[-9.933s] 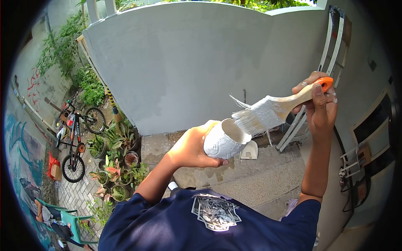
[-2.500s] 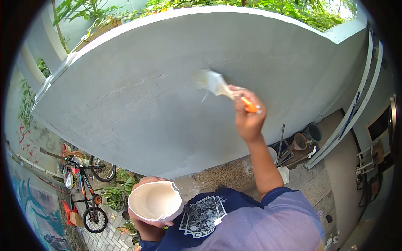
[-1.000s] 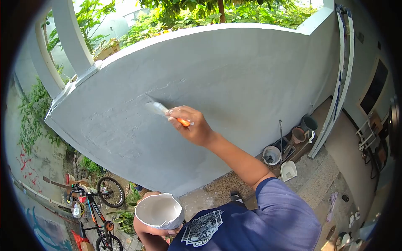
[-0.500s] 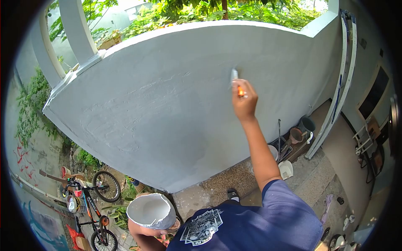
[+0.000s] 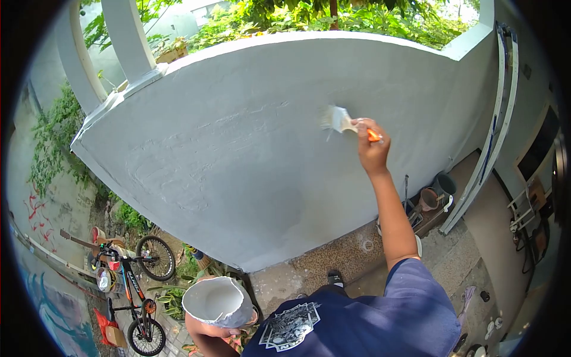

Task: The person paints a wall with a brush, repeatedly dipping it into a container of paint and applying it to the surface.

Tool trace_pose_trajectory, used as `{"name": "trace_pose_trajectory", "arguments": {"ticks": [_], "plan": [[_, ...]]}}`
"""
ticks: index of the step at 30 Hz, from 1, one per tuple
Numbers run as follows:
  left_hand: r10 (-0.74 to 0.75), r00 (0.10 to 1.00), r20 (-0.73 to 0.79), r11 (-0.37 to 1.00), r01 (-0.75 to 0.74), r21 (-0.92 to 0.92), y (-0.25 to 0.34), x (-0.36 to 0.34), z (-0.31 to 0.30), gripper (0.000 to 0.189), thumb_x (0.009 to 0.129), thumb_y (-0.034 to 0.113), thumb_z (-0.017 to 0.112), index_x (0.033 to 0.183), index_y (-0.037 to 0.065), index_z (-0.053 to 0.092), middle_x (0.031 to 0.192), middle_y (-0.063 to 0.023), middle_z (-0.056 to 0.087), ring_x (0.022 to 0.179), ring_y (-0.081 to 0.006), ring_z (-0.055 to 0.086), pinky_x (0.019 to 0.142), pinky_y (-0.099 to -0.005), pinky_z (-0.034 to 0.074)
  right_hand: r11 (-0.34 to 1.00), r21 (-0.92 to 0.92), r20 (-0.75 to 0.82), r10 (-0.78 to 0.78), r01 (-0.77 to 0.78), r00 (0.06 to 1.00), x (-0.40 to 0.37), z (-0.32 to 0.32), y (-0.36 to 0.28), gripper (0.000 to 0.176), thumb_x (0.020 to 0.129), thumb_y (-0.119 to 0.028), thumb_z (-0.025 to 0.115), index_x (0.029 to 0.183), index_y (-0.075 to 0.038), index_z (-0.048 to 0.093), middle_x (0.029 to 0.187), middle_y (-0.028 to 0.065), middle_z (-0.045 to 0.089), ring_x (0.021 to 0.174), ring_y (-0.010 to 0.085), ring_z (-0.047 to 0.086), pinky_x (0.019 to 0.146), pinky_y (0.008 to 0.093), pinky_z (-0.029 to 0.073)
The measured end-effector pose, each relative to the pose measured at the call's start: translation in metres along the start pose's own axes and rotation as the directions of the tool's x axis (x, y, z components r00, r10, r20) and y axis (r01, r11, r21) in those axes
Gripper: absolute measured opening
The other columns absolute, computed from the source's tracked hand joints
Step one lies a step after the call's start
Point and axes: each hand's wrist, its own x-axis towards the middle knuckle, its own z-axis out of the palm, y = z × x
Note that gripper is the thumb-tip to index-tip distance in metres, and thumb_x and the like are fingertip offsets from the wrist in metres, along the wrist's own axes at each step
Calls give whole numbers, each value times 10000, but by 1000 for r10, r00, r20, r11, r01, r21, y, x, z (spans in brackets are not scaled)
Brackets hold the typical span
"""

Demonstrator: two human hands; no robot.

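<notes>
My right hand (image 5: 374, 150) is closed round the orange-ended handle of a flat paintbrush (image 5: 340, 119), raised in front of the grey wall (image 5: 250, 172). The bristles point left at the wall's surface and are smeared by motion. Low in the view, my left hand (image 5: 208, 329) holds a paint bucket (image 5: 242, 309) from below and the side. Pale paint coats the bucket's inside. Part of the left hand is hidden behind the bucket. The wall has a darker patch in the middle and rough ridges on its left.
A bicycle (image 5: 138, 291) stands at the lower left near potted plants (image 5: 172, 302). Dark buckets (image 5: 443, 183) and tools sit by the wall's right foot. A pale metal frame (image 5: 496, 131) leans at the right. Greenery grows beyond the wall's top edge.
My right hand has moved right and slightly down, and the brush has swung from upright to pointing left. The view has shifted a little; my left hand still holds the bucket.
</notes>
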Motion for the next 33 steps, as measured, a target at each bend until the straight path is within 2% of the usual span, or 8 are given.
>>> {"name": "trace_pose_trajectory", "arguments": {"ticks": [8,10,12,14,18,24,26,33], "plan": [[-165,986,6,985,165,43,-14,3,-6,1168,396,397,1003,1312,-70,449,1214,-141,597,1079,-231,578,923,-402,468,901,-429,-355,-100,-67,929,5,-44,44,147,954,-133,589,947,8,631,897,118,668,818,311,628,738,375,503],[-171,985,41,983,167,71,-9,11,-1,1169,400,408,1002,1316,-64,449,1213,-141,598,1082,-230,579,925,-402,468,962,-266,-327,-28,-64,944,1,-5,25,121,943,-125,601,940,-7,629,921,109,676,849,304,625,764,390,497],[-176,982,70,980,168,106,-5,17,4,1170,405,420,1001,1319,-58,450,1213,-141,598,1085,-230,580,926,-403,469,925,-372,-164,-147,77,975,-11,41,-7,85,927,-109,620,911,-25,629,929,98,681,859,298,628,760,387,501],[-58,993,106,993,47,104,-2,23,10,1085,383,224,994,1288,-66,470,1104,-123,649,1001,-210,625,883,-362,480,969,-231,-173,-129,87,976,-26,72,-41,65,904,-96,648,882,-40,623,954,85,690,883,291,629,756,386,504],[81,990,115,996,-78,-31,6,32,24,1006,381,200,992,1235,-68,532,1106,-139,648,992,-220,635,870,-356,482,954,229,34,-205,192,978,-57,114,-97,81,889,-97,678,877,-48,615,980,74,699,903,293,628,835,389,521],[-29,979,203,994,50,-99,10,39,29,1012,375,186,987,1247,-62,537,1112,-127,652,985,-199,638,861,-339,481,816,577,356,-261,8,897,-76,113,-103,90,931,-106,639,931,-38,581,986,92,704,1031,327,641,882,415,523],[-2,980,201,998,15,-63,10,36,27,1022,365,189,988,1252,-52,542,1119,-117,652,986,-185,638,860,-332,481,869,450,222,-331,205,917,-58,98,-69,61,905,-86,663,921,-46,619,949,72,698,972,308,645,856,392,521],[-23,999,31,998,25,-62,14,-4,21,1019,367,218,995,1245,-47,552,1135,-122,639,1010,-201,632,868,-359,489,943,-296,-87,-187,154,978,-10,-24,20,84,950,-97,595,918,-23,618,924,99,685,924,300,638,820,385,508]]}}
